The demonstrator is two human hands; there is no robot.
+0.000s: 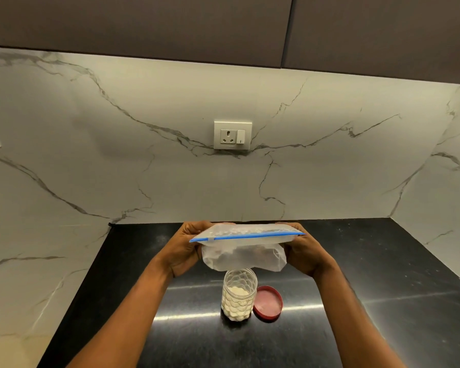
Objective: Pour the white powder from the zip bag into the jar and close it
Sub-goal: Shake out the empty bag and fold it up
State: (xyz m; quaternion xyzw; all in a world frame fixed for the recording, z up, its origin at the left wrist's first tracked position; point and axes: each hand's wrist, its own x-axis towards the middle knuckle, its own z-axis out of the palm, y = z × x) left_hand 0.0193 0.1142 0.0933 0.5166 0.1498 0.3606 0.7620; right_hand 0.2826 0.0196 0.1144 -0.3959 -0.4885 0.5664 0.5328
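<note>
A clear zip bag with a blue zip strip along its top hangs in the air above the counter. My left hand grips its left end and my right hand grips its right end. The bag looks nearly flat, with a faint white film inside. Just below it stands a clear textured jar, uncovered and roughly half full of white powder. The bag's lower edge hides part of the jar's mouth. The jar's red lid lies flat on the counter, touching the jar's right side.
The black counter runs from a marble wall on the left to another on the right. A white socket and switch plate sits on the marble backsplash. Dark cabinets hang overhead.
</note>
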